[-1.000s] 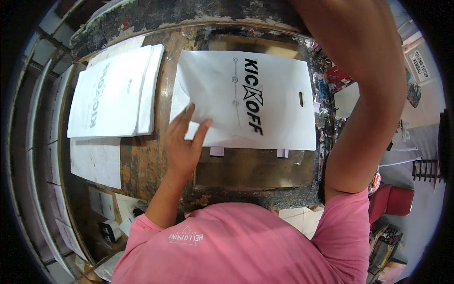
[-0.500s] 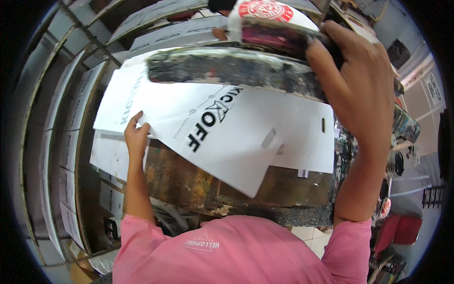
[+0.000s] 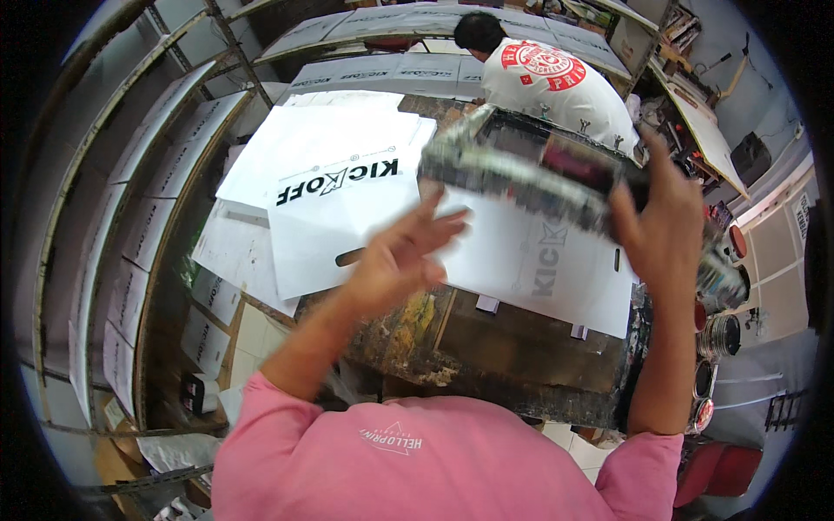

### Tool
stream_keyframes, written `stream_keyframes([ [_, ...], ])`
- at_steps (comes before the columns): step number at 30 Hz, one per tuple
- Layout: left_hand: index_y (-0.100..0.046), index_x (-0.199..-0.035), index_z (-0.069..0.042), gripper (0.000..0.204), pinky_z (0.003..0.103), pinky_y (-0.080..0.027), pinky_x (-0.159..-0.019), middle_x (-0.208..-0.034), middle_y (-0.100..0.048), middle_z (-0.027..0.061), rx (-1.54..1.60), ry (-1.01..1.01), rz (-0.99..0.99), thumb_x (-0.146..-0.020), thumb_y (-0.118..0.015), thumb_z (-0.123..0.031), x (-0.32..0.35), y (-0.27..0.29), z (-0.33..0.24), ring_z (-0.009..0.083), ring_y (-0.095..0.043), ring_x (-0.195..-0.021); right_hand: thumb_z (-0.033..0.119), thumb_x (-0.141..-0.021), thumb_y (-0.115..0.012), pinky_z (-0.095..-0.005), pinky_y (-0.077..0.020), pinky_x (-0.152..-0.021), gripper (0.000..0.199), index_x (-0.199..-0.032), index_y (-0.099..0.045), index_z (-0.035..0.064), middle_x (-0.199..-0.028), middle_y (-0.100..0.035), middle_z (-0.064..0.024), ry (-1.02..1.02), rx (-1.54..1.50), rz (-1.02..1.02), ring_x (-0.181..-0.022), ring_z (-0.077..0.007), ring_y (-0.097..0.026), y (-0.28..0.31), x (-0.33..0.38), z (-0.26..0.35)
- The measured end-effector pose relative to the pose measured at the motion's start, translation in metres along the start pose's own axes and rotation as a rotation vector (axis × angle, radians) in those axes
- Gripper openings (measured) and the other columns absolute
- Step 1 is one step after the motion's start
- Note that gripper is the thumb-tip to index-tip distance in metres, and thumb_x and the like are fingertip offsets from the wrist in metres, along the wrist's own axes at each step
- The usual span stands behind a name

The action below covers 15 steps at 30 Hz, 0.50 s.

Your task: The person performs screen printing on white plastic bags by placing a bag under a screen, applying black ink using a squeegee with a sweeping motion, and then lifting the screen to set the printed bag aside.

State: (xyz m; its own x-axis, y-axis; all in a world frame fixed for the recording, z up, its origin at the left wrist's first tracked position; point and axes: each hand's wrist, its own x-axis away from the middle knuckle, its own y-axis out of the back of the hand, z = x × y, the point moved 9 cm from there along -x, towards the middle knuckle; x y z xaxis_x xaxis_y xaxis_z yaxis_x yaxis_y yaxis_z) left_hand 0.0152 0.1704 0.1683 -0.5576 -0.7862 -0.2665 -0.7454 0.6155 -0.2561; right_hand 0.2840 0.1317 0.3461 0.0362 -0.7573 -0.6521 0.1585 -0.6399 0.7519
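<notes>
My right hand grips the right end of a paint-crusted screen printing frame, which is tilted up over the board and smeared by motion. My left hand is empty, its fingers apart, just below the frame's left corner. Beneath that hand lies a white flat bag with black print and a cut-out handle slot, resting on more white sheets at the left. Under the frame, a second white bag lies on the stained printing board; its lettering looks grey.
A co-worker in a white printed shirt bends beyond the table. Racks holding printed white sheets stand at the left, and more sheets line the back. Cans stand at the right beside a red chair.
My left hand has let go of the printed bag, now lying on the left pile, and has moved right toward the frame. My right hand still holds the frame. The view has shifted.
</notes>
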Motion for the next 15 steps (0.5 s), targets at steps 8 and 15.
stream_keyframes([
  [8, -0.027, -0.158, 0.003, 0.109, 0.048, -0.039, -0.121, -0.149, -0.049, 0.0278, 0.462, 0.59, -0.498, -0.095, -0.037, -0.086, 0.098, -0.037, 0.113, 0.039, -0.051, -0.14, 0.026, -0.087, -0.077, -0.0499, -0.0478, -0.092, 0.037, -0.116, -0.072, 0.0046, -0.113, -0.067, -0.0165, 0.035, -0.187, 0.642, -0.107, -0.0382, -0.061, -0.119, 0.172, -0.002],
  [15, -0.035, -0.152, 0.006, 0.111, 0.048, -0.047, -0.113, -0.139, -0.057, 0.0274, 0.449, 0.72, -0.628, -0.094, -0.037, -0.088, 0.121, -0.011, 0.188, 0.0367, -0.06, -0.128, 0.025, -0.08, -0.083, -0.0448, -0.054, -0.079, 0.043, -0.117, -0.068, 0.0085, -0.104, -0.064, -0.0109, -0.026, -0.259, 0.668, -0.098, -0.0329, -0.063, -0.177, 0.228, 0.008],
])
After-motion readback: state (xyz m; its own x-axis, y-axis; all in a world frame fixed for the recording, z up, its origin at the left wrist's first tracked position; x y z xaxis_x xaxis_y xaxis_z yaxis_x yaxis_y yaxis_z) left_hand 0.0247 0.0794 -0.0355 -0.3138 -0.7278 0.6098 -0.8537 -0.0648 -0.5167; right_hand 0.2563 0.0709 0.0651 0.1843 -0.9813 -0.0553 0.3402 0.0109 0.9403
